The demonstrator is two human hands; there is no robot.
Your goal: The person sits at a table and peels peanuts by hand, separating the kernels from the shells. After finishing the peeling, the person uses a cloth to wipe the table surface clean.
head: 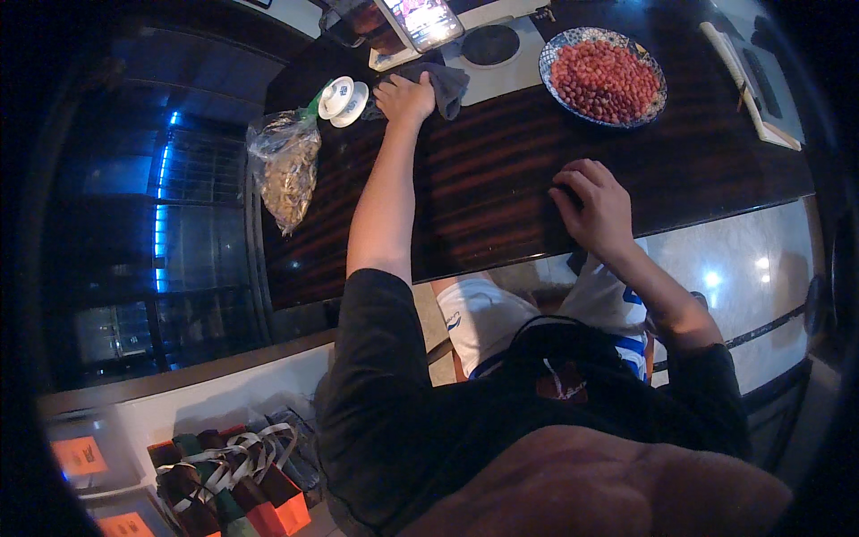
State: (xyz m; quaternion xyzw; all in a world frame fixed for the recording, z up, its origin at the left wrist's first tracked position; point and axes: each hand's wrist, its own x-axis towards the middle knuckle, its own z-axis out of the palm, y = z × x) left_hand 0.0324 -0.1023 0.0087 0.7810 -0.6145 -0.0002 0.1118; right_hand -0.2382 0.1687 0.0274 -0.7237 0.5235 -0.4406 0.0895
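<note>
My left hand reaches to the far side of the dark wooden table and grips a dark grey cloth, which bunches out on both sides of it. Just left of that hand is a white porcelain lidded cup with a wide white rim or saucer. A clear plastic bag of light brown pieces lies left of the forearm, its green tie toward the cup. Near the table's front edge is my right hand, fingers loosely curled and apart from the thumb, with nothing visible in it. Part of its palm is hidden.
A patterned bowl full of reddish peanuts stands at the back right. A lit phone leans behind the cloth, beside a pale panel with a round dark plate. Farther right is a white-edged tray-like object. Paper bags stand on the floor.
</note>
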